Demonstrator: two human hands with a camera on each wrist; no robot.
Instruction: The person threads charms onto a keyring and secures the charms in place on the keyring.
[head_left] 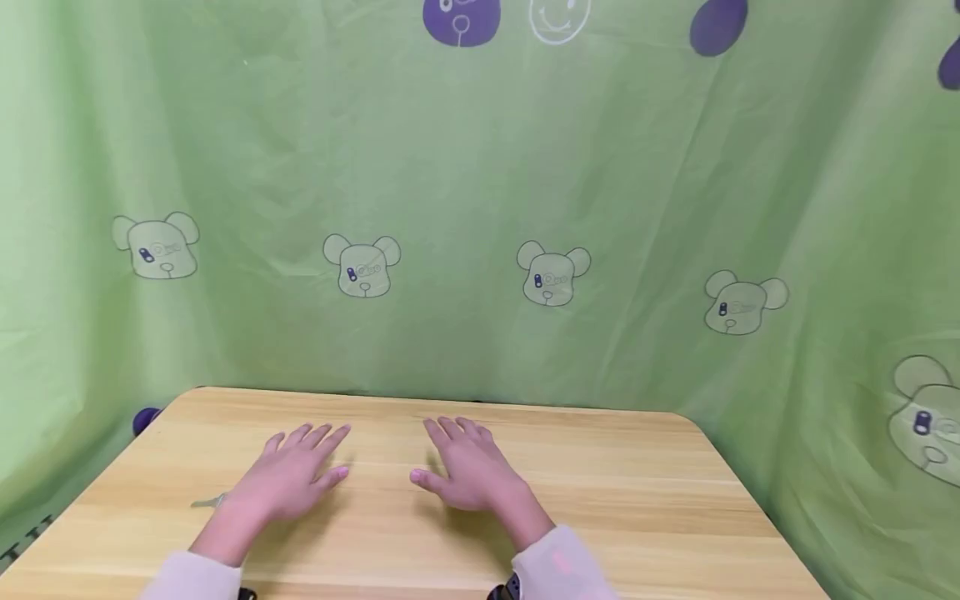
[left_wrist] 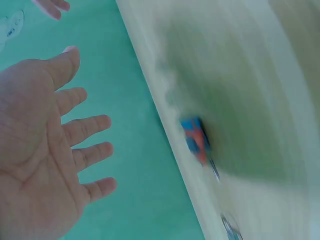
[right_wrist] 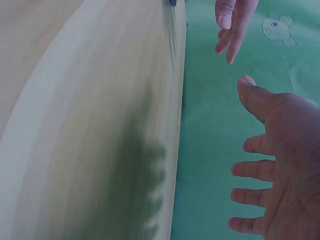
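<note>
The left hand (head_left: 285, 477) and right hand (head_left: 471, 473) are spread, empty. The blurred red-and-blue block (left_wrist: 196, 139) lies on the surface (head_left: 637, 483) near the left hand; probably light and stiff, best pinched by its wide sides.

Hands (head_left: 288, 479) bare. Left sleeve (head_left: 191, 578) pale, off-white; right sleeve (head_left: 573, 577) same, faint pink patch (head_left: 561, 560). Dark strap-like piece (head_left: 506, 588) at right wrist, small black bit (head_left: 247, 594) at left.

Smooth wood tabletop (head_left: 637, 492) (cloth backdrop (head_left: 450, 183))
</note>
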